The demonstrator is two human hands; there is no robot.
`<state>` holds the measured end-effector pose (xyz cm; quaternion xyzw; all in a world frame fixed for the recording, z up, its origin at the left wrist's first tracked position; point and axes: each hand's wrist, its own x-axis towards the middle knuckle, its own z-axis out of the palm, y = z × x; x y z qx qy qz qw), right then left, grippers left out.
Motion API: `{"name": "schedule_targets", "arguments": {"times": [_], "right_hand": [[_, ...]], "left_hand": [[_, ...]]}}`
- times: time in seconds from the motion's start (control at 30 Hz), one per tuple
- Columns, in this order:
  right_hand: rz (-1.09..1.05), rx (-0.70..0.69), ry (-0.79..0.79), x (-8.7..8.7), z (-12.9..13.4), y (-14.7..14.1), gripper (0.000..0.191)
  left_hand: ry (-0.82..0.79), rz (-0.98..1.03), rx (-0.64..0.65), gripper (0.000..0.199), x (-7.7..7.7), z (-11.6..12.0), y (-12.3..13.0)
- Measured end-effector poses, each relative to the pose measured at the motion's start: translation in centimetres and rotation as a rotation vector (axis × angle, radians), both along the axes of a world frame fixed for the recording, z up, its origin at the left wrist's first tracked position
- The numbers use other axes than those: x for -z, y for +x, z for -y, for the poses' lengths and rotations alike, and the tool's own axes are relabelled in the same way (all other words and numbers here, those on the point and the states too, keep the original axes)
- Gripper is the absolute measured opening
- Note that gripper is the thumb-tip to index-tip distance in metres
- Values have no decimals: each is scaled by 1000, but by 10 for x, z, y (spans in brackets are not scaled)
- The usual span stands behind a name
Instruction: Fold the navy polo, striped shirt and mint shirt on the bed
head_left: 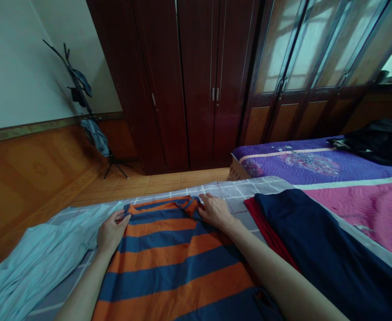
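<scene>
Left hand: your left hand [111,232] sits at the near-left shoulder of the orange-and-blue striped shirt [172,254], its fingers curled and pinching the edge beside the collar.

Right hand: your right hand [216,211] lies on the opposite shoulder, its fingers close together with the tips at the collar [185,204]; you cannot tell whether they pinch or only press.

Shirt: it lies spread on the grey checked sheet [246,189], collar away from you, its lower end out of view.

Progress: the body lies flat with no fold across it; its sleeves are hidden.

Beside you: a navy garment [316,249] lies over a red one [266,227] at your right; crumpled pale blue cloth [32,263] lies at your left.

Rest: a purple-and-pink quilt [316,162] covers the bed ahead of the wardrobe [199,89].
</scene>
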<state>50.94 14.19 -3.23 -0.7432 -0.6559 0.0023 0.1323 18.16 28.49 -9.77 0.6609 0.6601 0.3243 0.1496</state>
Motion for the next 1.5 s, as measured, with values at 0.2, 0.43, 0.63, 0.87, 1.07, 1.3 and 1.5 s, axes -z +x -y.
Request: {"name": "schedule_targets", "arguments": {"times": [0.2, 0.43, 0.63, 0.87, 1.07, 1.3, 1.5], "right_hand": [[17, -17, -21, 6, -3, -6, 28], [-74, 201, 113, -4, -6, 21, 38], [-231, 497, 73, 6, -13, 75, 33], [-386, 515, 17, 20, -25, 79, 33], [-428, 480, 59, 18, -26, 73, 38], [-462, 447, 158, 15, -28, 86, 37], [-446, 541, 136, 29, -32, 77, 30]], "left_hand": [[-12, -3, -20, 32, 4, -4, -3], [74, 190, -61, 34, 5, -8, -11], [121, 393, -262, 45, 8, -18, -27], [77, 394, -208, 38, 5, -18, -22], [37, 242, -87, 25, -14, -21, -5], [108, 39, -137, 23, -58, -65, -4], [27, -145, -50, 21, -22, -64, 9]]}}
